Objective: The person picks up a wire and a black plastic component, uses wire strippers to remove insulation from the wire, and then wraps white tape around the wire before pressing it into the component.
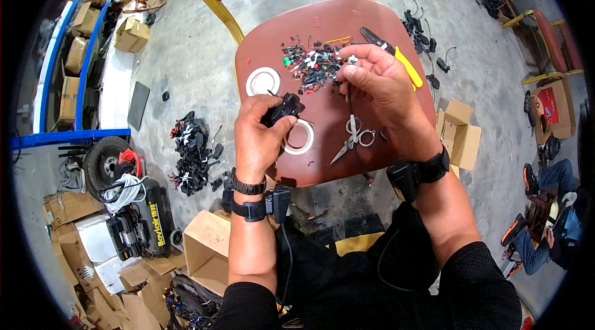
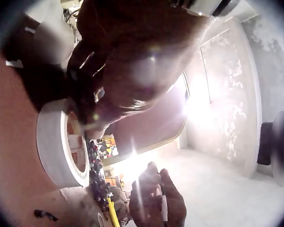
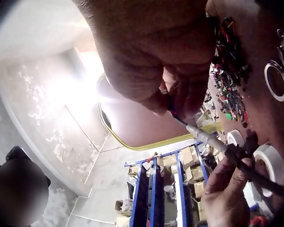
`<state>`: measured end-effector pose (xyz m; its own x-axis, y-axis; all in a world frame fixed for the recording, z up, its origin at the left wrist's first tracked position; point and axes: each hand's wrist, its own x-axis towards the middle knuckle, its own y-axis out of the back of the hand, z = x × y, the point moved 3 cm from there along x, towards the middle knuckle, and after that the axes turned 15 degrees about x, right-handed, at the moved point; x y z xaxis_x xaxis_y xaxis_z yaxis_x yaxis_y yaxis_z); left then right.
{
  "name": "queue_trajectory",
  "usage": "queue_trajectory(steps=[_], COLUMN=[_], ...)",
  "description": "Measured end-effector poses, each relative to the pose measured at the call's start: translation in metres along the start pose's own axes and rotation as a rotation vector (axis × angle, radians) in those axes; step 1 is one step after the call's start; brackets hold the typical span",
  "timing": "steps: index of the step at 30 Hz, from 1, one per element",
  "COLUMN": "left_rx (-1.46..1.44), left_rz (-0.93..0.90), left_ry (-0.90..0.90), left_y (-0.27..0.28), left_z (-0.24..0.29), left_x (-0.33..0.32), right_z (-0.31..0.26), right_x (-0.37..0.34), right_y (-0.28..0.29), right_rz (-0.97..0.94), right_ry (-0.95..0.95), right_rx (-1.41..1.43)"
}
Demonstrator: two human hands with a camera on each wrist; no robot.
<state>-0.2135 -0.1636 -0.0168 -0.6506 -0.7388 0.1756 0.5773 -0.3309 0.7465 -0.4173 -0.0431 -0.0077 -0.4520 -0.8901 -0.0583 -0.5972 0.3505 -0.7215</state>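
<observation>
My left hand (image 1: 259, 135) grips a black bundled cable piece (image 1: 284, 110) over the near left part of a reddish-brown chair seat (image 1: 334, 166). Thumb and fingers of my right hand (image 1: 387, 85) pinch a thin cable (image 1: 351, 99) with a small white end (image 1: 352, 59). In the right wrist view, a white wrapped stretch (image 3: 206, 137) of cable runs from the right fingers toward the left hand (image 3: 227, 201). Scissors (image 1: 353, 138) lie below the right hand, and a white tape roll (image 1: 289, 146) sits beside the left thumb.
A second tape roll (image 1: 251, 82) and a heap of small clipped bits (image 1: 313, 68) lie on the seat. Yellow-handled cutters (image 1: 406, 66) rest by its right edge. Black cable parts (image 1: 195, 153) are piled on the floor, near an open carton (image 1: 207, 240). Another person (image 1: 551, 224) sits far right.
</observation>
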Motion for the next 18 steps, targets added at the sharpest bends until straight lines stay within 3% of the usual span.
queue_trajectory(steps=[5,8,10,13,16,18], left_rx=[0.09,0.043,-0.155,-0.332,-0.506,-0.536], left_rz=[0.143,0.37,0.301,0.01,-0.127,-0.096], left_ry=[-0.093,-0.113,-0.165,-0.093,0.061,0.053], left_y=[0.006,0.016,0.004,-0.014,-0.031,-0.034], left_z=[0.007,0.031,0.038,0.055,0.05,0.048], left_x=[0.001,-0.002,-0.009,-0.017,-0.022,-0.021], right_z=[-0.006,-0.007,-0.001,0.008,0.014,0.013], right_x=[0.0,0.0,0.001,0.001,-0.003,-0.006], right_y=[-0.001,-0.005,-0.006,-0.01,-0.018,-0.025], right_rz=[0.017,0.048,0.034,0.032,0.017,0.01], right_ry=[0.022,0.053,0.081,0.081,0.04,0.002], right_rx=[-0.062,-0.02,0.032,0.041,0.009,-0.06])
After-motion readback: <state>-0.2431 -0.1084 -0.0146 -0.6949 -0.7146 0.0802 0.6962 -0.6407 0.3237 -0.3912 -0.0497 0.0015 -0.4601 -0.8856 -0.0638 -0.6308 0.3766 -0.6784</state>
